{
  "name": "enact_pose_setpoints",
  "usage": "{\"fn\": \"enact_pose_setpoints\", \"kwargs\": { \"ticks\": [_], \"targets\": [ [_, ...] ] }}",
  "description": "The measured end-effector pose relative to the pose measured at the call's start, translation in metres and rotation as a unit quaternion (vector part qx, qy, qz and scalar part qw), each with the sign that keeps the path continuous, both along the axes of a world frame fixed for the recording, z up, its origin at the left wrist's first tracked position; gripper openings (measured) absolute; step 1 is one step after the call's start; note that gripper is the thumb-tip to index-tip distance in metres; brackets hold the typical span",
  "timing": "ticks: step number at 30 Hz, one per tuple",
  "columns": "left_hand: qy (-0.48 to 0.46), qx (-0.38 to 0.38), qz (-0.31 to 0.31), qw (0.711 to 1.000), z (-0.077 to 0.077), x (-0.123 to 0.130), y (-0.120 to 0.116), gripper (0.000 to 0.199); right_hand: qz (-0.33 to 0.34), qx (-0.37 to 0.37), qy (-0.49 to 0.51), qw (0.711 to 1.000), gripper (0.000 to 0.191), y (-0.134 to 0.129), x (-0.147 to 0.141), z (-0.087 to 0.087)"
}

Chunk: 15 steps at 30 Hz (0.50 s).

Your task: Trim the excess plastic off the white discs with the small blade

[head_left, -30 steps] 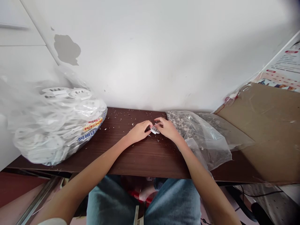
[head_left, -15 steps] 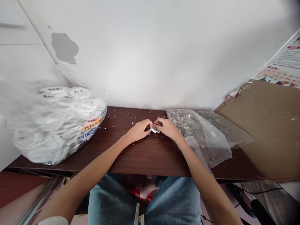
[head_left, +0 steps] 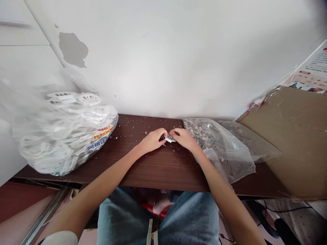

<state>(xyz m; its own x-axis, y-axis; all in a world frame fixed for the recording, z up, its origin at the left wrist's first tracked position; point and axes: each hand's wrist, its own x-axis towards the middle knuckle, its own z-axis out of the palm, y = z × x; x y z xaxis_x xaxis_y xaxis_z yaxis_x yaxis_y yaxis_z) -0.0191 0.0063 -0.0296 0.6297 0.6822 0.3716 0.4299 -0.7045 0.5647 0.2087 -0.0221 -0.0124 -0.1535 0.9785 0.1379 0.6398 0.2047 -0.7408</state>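
A small white piece with dark slots or marks (head_left: 169,139) is held between my hands, just above the dark brown table. My left hand (head_left: 154,140) pinches its left end between thumb and fingers. My right hand (head_left: 184,139) has its fingertips closed on the right side of the same piece and covers part of it. Whether the right fingers also hold something smaller cannot be made out. Inside a clear plastic bag (head_left: 68,136) at the left lie many similar white oval pieces with dark slots.
Tiny white scraps lie scattered over the brown table (head_left: 153,173). Right of my hands, a clear bag (head_left: 217,139) holds many small greyish bits. A brown cardboard box (head_left: 288,143) stands at the far right. The white wall (head_left: 163,61) rises behind the table.
The right fingers have shifted a little and now press closer over the white piece, which sits slightly higher and further right in view. The whole view has turned slightly.
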Motion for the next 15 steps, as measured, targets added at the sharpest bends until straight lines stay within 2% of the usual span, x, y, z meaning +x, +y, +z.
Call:
{"fn": "enact_pose_setpoints", "kwargs": {
  "ticks": [6,9,12,15],
  "targets": [
    [-0.029,0.014,0.0,0.999,0.002,-0.0004,-0.0025,0.016,-0.036,-0.047,0.009,0.998,0.038,0.0014,0.004,0.0001],
    [-0.043,0.044,0.002,0.998,0.0007,0.0006,-0.0029,0.019,-0.027,-0.098,0.095,0.99,0.026,0.0028,0.0051,-0.0032],
    [-0.033,0.094,0.019,0.995,-0.0012,0.0019,-0.0021,0.025,-0.029,-0.151,0.188,0.97,0.02,0.0029,0.0033,-0.0053],
    [-0.007,0.165,0.021,0.986,-0.0031,0.0031,-0.0004,0.023,-0.037,-0.165,0.22,0.961,0.016,0.0013,-0.0007,-0.0048]
  ]
}}
